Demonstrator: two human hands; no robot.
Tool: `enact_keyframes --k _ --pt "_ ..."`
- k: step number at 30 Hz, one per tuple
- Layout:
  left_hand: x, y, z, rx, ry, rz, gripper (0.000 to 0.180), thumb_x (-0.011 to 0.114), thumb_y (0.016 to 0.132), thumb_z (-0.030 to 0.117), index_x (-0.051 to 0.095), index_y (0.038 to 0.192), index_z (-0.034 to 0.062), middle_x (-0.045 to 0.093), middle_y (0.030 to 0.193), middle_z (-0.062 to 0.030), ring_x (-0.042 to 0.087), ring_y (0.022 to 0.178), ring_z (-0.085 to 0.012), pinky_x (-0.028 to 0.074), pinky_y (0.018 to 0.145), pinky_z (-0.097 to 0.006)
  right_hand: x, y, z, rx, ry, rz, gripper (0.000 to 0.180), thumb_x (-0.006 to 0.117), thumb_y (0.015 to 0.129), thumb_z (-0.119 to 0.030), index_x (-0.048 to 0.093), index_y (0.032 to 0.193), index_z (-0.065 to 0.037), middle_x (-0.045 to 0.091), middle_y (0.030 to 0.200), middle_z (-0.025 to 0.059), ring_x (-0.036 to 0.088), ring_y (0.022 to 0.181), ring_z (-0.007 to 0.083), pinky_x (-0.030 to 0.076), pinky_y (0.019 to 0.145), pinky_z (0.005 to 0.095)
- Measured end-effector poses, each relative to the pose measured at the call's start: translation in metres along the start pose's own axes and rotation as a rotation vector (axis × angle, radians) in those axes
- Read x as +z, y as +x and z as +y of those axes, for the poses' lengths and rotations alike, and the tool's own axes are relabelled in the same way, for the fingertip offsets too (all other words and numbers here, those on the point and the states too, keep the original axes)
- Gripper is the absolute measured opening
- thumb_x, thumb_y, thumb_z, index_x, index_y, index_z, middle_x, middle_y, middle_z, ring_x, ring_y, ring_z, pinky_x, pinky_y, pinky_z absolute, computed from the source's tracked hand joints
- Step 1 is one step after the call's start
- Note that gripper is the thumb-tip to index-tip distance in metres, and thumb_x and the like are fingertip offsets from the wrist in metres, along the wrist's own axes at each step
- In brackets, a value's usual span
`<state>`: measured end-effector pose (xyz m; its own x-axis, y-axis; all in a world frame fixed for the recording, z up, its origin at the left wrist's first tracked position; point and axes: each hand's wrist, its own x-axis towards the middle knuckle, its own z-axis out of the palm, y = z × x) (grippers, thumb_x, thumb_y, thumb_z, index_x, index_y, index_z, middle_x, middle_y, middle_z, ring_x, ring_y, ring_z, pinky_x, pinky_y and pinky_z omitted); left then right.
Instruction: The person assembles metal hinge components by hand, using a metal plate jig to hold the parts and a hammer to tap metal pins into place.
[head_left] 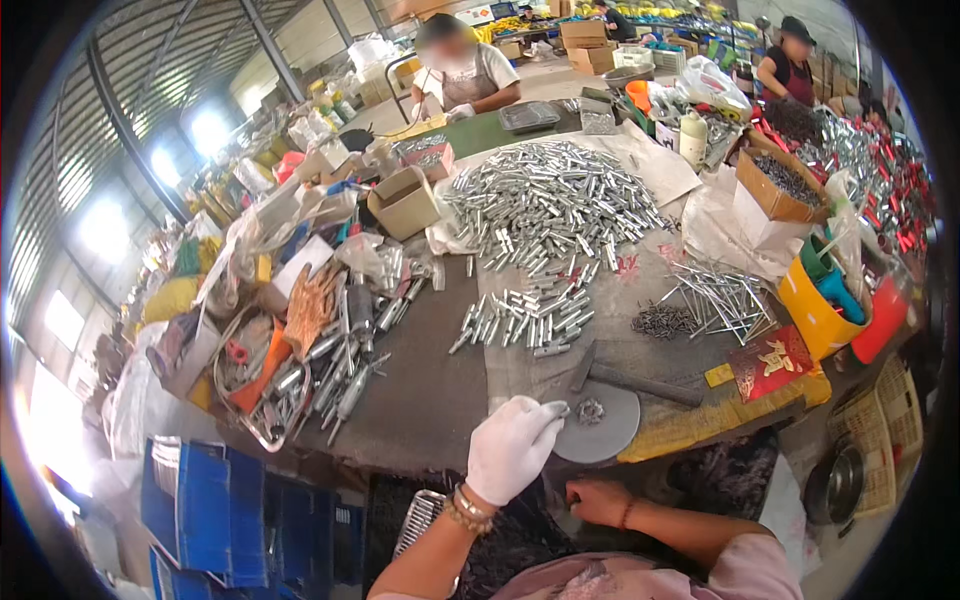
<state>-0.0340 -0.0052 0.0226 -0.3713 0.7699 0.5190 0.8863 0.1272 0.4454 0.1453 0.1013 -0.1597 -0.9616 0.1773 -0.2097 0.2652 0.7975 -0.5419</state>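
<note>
Pinching metal sleeve [556,409], gloved left grip [512,447]

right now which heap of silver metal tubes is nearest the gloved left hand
The small heap at mid-table, just beyond the round metal disc. The big heap lies farther back; the left hand hovers by the disc.

— What was the work carried on?
— A grey-covered table [430,400]. A big heap of silver metal tubes [550,200] was piled mid-table, a smaller batch [525,318] laid nearer.
— Anything else?
— A round metal disc [600,425], a hammer [630,380], long nails [720,298], a cardboard box [403,203] and a yellow bucket [812,315] were seen.
</note>
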Motion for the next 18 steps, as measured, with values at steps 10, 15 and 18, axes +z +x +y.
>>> enact_keyframes --k 10,15,18 --pt "0.014 0.006 0.001 0.044 -0.028 0.058 0.018 0.081 0.091 0.014 0.082 0.109 0.0145 0.070 0.091 -0.0061 0.071 0.084 -0.0278 0.058 0.074 -0.039 -0.208 -0.044 -0.048 -0.151 0.193 0.645 0.019 0.073 0.077 0.007 0.073 0.094 -0.001 0.072 0.096 0.0150 0.073 0.088 0.0348 0.059 0.077 0.0412" --pt "0.021 0.020 0.010 0.090 -0.066 -0.019 0.017 0.079 0.093 0.016 0.081 0.109 0.0146 0.070 0.093 -0.0087 0.071 0.087 -0.0306 0.058 0.077 -0.042 -0.227 -0.049 -0.045 -0.161 -0.175 0.558 0.021 0.067 0.087 -0.005 0.078 0.104 -0.009 0.075 0.103 0.0126 0.075 0.096 0.0384 0.062 0.081 0.0464" --pt "0.014 0.010 0.000 0.048 -0.064 0.019 0.016 0.078 0.094 0.017 0.081 0.109 0.0127 0.072 0.097 -0.0115 0.072 0.092 -0.0322 0.059 0.082 -0.043 -0.214 -0.027 -0.064 -0.091 -0.422 0.427 0.013 0.068 0.087 -0.012 0.076 0.097 -0.011 0.075 0.097 0.0121 0.078 0.094 0.0338 0.064 0.080 0.0474"
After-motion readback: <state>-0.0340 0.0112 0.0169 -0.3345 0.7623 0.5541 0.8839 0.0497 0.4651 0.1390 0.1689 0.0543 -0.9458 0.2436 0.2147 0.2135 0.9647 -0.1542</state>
